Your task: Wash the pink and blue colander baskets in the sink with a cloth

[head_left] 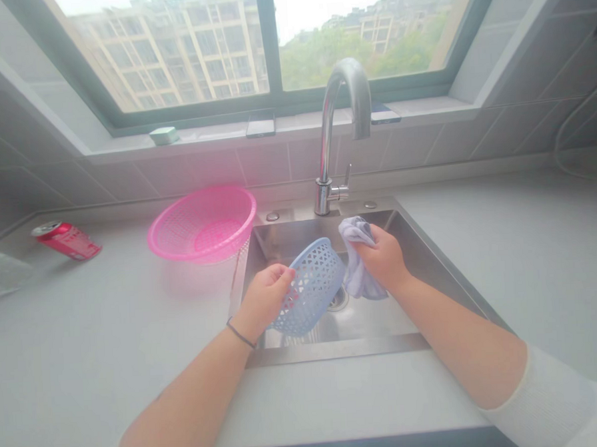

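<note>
My left hand point(266, 297) grips the rim of a light blue plastic basket point(314, 286) full of small cut-out holes. The basket is tilted on its side above the steel sink point(404, 244), its rim facing up and left. A pale lavender cloth point(362, 273) hangs bunched from my right hand point(383, 256), close to the basket's right side. My right fingers are closed around the cloth's upper part. Below, the drain point(338, 300) shows between basket and cloth. The chrome faucet point(355, 100) arches over the back of the sink; no water is seen flowing.
A pink plastic basket point(203, 222) stands on the counter, left of the sink. Farther left a red can point(69, 240) lies on its side, near a clear plastic object point(1, 272). A green box point(164, 136) and a flat dark-edged object point(261, 127) rest on the windowsill.
</note>
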`<state>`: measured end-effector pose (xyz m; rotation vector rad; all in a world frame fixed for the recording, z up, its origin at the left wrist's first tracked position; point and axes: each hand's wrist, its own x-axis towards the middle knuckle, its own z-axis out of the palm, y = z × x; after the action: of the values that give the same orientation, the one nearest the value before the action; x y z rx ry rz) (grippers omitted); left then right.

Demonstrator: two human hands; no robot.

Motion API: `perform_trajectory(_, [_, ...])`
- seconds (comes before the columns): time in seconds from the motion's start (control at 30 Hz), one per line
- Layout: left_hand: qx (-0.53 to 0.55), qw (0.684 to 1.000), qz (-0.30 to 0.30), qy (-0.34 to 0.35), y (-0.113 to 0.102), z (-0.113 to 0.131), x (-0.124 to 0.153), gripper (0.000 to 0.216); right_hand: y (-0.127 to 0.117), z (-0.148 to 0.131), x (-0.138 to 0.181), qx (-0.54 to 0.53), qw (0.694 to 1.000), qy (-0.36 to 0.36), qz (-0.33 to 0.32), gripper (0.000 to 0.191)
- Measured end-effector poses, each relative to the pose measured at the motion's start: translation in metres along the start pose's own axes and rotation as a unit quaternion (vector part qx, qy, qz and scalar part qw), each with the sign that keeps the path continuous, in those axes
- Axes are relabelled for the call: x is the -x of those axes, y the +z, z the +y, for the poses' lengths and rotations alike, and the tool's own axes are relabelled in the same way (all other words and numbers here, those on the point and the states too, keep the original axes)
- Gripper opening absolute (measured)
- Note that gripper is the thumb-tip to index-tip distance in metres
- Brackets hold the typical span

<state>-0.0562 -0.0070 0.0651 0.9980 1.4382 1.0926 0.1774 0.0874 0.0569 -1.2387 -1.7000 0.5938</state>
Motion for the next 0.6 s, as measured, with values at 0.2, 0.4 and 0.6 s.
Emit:
perform_trajectory(0.2, [-0.103,0.992,-0.021,0.077,0.002,-0.011,-0.003,0.03,0.017,-0.019,0.031,0.052,0.969,-0.162,-0.181,0.021])
perform_trajectory(0.4, [-0.16,0.982,-0.003,0.101,0.003,-0.012,0.003,0.032,0.012,-0.013,0.015,0.142,0.981,-0.091,-0.096,0.016])
perform_trajectory(0.6, [-0.247,0.956,-0.021,0.16,0.002,-0.007,0.007,0.029,0.017,-0.018,0.033,0.129,0.921,-0.322,-0.179,0.015])
